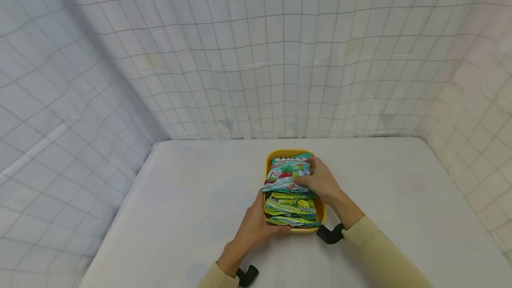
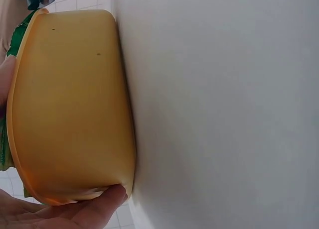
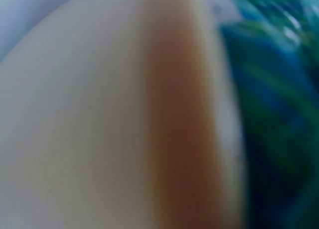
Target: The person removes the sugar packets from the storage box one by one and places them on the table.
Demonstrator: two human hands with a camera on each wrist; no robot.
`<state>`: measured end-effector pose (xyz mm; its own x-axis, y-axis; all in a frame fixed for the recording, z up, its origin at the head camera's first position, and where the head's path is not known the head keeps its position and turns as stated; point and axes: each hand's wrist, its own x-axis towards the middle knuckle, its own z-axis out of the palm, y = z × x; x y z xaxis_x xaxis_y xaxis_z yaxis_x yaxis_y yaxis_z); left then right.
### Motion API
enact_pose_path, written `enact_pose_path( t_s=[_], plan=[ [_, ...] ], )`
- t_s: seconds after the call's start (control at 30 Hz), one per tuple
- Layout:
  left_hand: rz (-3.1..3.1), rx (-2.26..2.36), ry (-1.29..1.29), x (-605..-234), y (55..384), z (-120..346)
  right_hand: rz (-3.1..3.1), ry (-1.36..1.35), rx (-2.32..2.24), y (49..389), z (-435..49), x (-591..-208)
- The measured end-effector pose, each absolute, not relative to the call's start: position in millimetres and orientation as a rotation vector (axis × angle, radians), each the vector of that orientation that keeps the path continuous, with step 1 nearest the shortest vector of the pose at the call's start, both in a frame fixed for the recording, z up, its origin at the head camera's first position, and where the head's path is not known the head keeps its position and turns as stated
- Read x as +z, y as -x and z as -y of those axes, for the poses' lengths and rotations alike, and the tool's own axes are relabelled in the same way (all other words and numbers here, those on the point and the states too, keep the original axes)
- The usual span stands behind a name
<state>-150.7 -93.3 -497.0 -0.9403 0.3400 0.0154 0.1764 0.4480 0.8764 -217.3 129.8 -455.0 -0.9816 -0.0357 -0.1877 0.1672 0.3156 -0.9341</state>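
Observation:
A yellow plastic bin [image 1: 269, 160] stands on the white table, packed with candy bags. My left hand [image 1: 256, 223] grips its near left corner, thumb along the front and fingers up the left side. In the left wrist view the bin's smooth outer wall [image 2: 75, 104] fills the left half, with a fingertip pressed against its lower end. My right hand [image 1: 323, 183] holds the right edge of a teal "Mint Blossom" candy bag [image 1: 284, 174], thumb on its face. Nearer me, several yellow-green candy bags [image 1: 290, 206] lie in a row. The right wrist view is blurred, with teal wrapping [image 3: 279, 114] at its right.
White table surface [image 1: 200, 199] spreads to both sides of the bin. Pale gridded fabric walls [image 1: 256, 79] rise behind the table and at its left and right. Black wrist mounts [image 1: 331, 234] sit on both wrists, the right one close to the bin's near right corner.

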Motion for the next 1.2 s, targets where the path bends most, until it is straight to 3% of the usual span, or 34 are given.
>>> enact_pose_path(
  t_s=[0.7,1.2],
  plan=[
    [-2.58,1.457,-0.459,-493.9,147.9,92.2,-2.318,-0.153,-1.973,210.4,-126.6,-457.1],
    [-2.576,1.466,-0.444,-494.0,149.1,92.1,-2.122,-0.089,-2.127,206.0,-150.7,-440.6]
  ],
)
